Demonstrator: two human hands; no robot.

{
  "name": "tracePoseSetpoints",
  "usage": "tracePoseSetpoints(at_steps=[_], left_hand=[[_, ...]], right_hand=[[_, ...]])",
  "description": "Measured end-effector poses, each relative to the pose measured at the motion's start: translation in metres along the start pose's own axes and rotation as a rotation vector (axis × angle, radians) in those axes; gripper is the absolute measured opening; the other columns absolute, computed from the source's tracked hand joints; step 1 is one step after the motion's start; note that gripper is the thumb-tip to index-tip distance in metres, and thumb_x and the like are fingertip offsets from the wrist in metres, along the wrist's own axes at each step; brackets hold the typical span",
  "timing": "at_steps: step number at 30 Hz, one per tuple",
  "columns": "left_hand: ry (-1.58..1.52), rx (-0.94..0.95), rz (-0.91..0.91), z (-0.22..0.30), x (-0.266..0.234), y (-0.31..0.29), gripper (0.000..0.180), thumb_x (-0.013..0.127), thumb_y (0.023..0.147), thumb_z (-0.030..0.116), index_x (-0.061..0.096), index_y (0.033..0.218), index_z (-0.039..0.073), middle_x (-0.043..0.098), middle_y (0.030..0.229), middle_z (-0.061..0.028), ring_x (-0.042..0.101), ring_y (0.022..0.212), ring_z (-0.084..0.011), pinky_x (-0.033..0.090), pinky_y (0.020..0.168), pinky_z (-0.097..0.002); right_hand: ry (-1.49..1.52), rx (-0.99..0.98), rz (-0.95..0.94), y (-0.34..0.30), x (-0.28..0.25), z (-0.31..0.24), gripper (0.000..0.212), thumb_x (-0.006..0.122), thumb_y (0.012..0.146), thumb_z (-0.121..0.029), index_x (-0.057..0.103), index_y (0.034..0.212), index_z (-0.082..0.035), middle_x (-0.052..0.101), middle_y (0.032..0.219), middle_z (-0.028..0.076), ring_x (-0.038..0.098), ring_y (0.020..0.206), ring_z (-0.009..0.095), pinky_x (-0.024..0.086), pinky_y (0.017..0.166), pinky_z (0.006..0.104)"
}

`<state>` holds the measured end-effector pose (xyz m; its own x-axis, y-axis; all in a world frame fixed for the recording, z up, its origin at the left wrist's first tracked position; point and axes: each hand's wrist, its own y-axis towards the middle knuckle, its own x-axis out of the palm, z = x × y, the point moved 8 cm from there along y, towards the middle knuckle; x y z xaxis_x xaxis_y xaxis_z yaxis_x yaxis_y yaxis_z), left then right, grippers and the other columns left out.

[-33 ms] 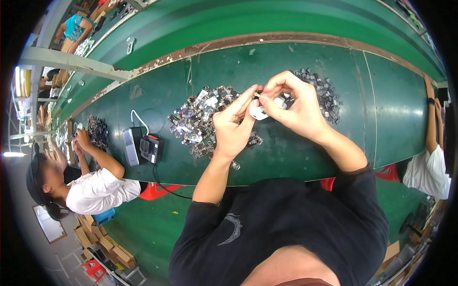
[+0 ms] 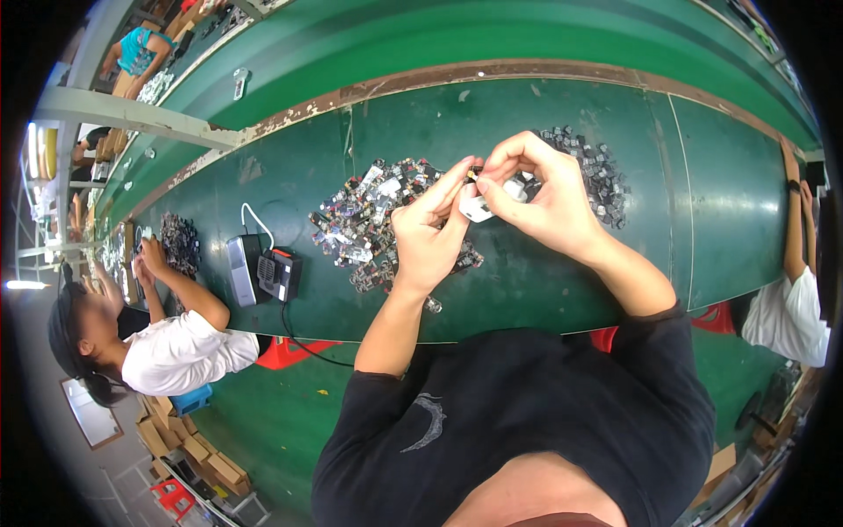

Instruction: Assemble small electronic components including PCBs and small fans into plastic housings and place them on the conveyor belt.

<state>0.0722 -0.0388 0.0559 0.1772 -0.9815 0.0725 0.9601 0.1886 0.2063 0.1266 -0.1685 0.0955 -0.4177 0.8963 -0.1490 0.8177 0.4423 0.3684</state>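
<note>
A small white plastic part (image 2: 477, 208) sits pinched between both hands, raised above the green tabletop (image 2: 527, 290). Most of it is hidden behind the fingers, so its exact shape is hard to make out; a tiny dark piece at its top is too small to identify. The left hand (image 2: 428, 235) has its fingers pressed together along the part's left side. The right hand (image 2: 543, 200) curls over it, thumb and forefinger pinching the top. Left of the part lies a heap of shiny small components (image 2: 364, 220); right of it, a darker pile (image 2: 597, 171). Farther left stands a grey-and-black device (image 2: 263, 270) with a white cable, and beyond it a seated person in a white shirt (image 2: 180, 351).
</note>
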Motion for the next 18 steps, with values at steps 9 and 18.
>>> tracePoseSetpoints(at_steps=[9,18], left_hand=[[0.019,0.007,-0.004,-0.0001,-0.0001,-0.001,0.033,0.061,0.09,0.0,0.059,0.123,-0.005,0.067,0.113,-0.0143,0.064,0.096,-0.0122,0.052,0.085,-0.0255],[0.109,0.091,0.018,-0.0035,-0.0016,-0.0024,0.034,0.062,0.087,-0.004,0.061,0.121,-0.004,0.067,0.112,-0.0153,0.066,0.097,-0.0145,0.052,0.085,-0.026]], right_hand=[[-0.024,-0.015,0.022,-0.0018,-0.0019,-0.0034,0.017,0.07,0.079,-0.002,0.058,0.09,0.001,0.065,0.08,0.007,0.066,0.076,0.012,0.054,0.072,0.0265],[0.016,0.085,0.022,-0.0036,-0.002,0.0035,0.016,0.07,0.079,-0.004,0.058,0.088,0.001,0.064,0.079,0.006,0.063,0.075,0.01,0.052,0.072,0.0263]])
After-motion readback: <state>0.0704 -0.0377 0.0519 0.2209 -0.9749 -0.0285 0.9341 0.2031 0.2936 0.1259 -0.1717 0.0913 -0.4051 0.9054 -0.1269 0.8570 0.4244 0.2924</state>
